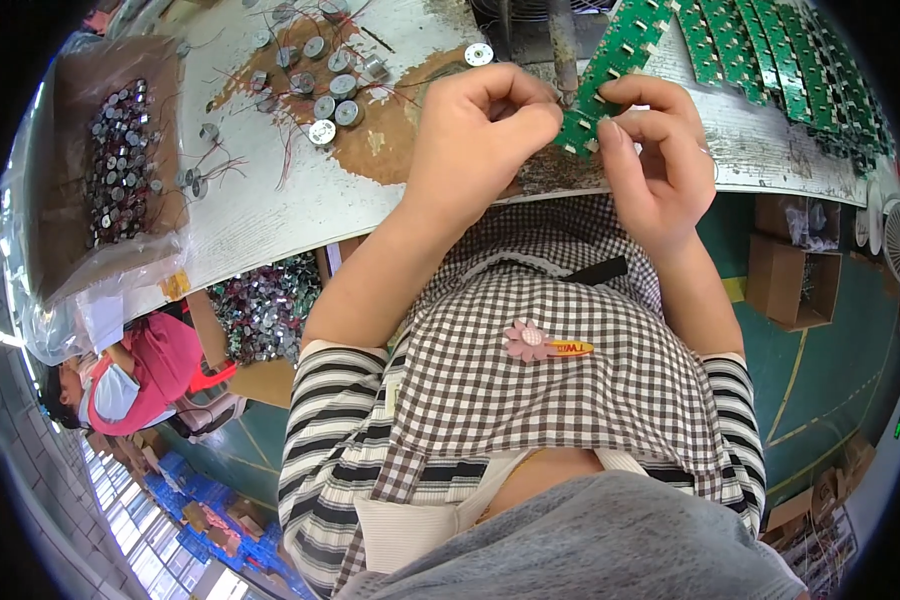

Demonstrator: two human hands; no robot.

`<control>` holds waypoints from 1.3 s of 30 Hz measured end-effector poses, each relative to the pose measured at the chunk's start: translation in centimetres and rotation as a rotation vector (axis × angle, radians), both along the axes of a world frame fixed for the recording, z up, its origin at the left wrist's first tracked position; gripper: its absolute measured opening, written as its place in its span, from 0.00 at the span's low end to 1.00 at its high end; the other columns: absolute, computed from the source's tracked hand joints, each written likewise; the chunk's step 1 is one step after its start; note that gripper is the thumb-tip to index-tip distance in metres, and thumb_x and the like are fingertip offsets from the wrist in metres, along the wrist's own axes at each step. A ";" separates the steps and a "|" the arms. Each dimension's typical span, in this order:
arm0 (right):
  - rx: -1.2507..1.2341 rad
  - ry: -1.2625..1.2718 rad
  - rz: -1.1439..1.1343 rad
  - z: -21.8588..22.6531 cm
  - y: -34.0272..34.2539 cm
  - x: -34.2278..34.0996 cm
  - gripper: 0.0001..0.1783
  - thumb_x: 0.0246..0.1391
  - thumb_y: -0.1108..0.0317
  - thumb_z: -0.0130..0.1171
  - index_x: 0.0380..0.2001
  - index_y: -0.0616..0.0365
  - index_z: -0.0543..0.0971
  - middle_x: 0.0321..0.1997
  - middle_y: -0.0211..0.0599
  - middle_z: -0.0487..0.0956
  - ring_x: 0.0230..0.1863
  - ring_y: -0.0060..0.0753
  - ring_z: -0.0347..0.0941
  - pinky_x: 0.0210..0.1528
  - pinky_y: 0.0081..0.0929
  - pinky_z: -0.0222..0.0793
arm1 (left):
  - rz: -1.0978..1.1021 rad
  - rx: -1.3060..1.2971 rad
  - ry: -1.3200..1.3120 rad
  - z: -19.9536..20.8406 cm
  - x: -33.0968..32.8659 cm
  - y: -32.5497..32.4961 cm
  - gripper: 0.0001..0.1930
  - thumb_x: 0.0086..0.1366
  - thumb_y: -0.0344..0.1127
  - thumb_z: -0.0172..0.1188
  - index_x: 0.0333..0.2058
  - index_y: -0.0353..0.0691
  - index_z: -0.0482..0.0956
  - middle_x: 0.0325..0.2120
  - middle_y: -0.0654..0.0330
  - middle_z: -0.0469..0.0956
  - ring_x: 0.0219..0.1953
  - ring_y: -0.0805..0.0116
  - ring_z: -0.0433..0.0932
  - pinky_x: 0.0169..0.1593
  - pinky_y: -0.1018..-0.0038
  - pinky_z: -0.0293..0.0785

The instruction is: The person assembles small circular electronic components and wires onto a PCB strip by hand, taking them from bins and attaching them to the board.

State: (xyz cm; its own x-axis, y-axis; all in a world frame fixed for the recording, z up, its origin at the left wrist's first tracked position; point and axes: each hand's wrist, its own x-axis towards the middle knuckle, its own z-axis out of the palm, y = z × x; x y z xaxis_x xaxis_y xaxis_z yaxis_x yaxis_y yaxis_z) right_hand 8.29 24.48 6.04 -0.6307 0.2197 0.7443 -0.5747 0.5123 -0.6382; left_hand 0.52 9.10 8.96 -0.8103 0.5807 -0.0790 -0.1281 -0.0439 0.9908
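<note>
A long green circuit board strip (610,70) runs from the back of the worn white workbench (300,200) down to its front edge. My left hand (485,125) pinches the strip's near end with thumb and fingers closed. My right hand (650,150) grips the same end from the right side, fingers curled over it. Both hands meet just above the bench edge, over my checked apron. Whether a small part sits between my left fingertips is hidden.
More green board strips (780,60) lie fanned at the back right. Small round metal parts with thin wires (320,90) are scattered at the back left. A cardboard box of round parts (120,160) stands far left. Another person in red (140,375) sits lower left.
</note>
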 end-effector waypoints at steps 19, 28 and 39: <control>-0.015 -0.019 -0.012 -0.6 -0.3 0.2 0.04 0.47 0.82 0.60 0.28 0.67 0.74 0.39 0.47 0.77 0.25 0.22 0.74 0.26 0.15 0.70 | -0.151 -0.152 0.172 0.0 -0.5 -0.4 0.04 0.53 0.25 0.60 0.24 0.31 0.75 0.29 0.62 0.76 0.30 0.79 0.72 0.35 0.83 0.68; -0.022 -0.045 -0.008 -0.7 -0.7 1.0 0.05 0.47 0.82 0.60 0.28 0.68 0.74 0.39 0.48 0.76 0.27 0.22 0.74 0.25 0.15 0.72 | -0.131 -0.153 0.138 0.2 0.1 -0.7 0.04 0.53 0.26 0.60 0.25 0.31 0.76 0.28 0.63 0.77 0.29 0.80 0.72 0.34 0.83 0.68; 0.000 0.005 -0.054 -0.4 -0.5 0.1 0.05 0.46 0.83 0.61 0.28 0.68 0.75 0.38 0.47 0.76 0.27 0.22 0.74 0.25 0.15 0.71 | -0.094 -0.111 0.237 0.1 -0.3 -0.2 0.03 0.53 0.25 0.60 0.24 0.32 0.75 0.27 0.65 0.77 0.27 0.82 0.70 0.31 0.84 0.68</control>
State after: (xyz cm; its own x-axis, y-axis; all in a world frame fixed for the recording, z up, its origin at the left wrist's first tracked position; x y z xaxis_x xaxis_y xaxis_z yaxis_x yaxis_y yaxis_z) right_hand 8.38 23.98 5.63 -0.6143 0.2537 0.7472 -0.5489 0.5428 -0.6356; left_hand 0.24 8.88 9.09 -0.7569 0.6524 0.0391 0.1093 0.0674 0.9917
